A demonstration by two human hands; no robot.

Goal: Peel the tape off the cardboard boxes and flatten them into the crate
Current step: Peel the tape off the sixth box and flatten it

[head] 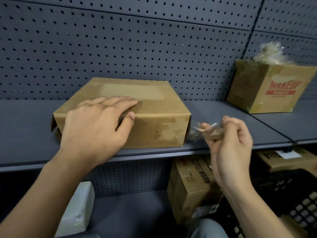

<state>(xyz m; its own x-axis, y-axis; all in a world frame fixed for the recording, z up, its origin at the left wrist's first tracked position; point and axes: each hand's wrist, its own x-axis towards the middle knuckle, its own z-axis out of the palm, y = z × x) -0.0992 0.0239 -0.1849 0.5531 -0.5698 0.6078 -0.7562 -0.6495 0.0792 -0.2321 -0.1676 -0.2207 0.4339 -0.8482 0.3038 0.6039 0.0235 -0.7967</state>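
Closest to lens: right hand (229, 145), fingers curled, pinching a crumpled strip of tape (204, 131) just off the right end of the box (154, 107). Left hand (96, 122) spread flat on the box top, thumb down the front face, pressing. Box resting on the shelf (223, 110), dead ahead, long axis left to right, left end flap ajar. Crate (301, 201) below and to the right, on the right hand's side. Judged: left hand nearer the box and better placed to collapse it; right hand occupied until tape dropped.

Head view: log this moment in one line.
left hand rests on cardboard box | right hand pinches crumpled tape beside it | cardboard box on shelf, not yet flattened
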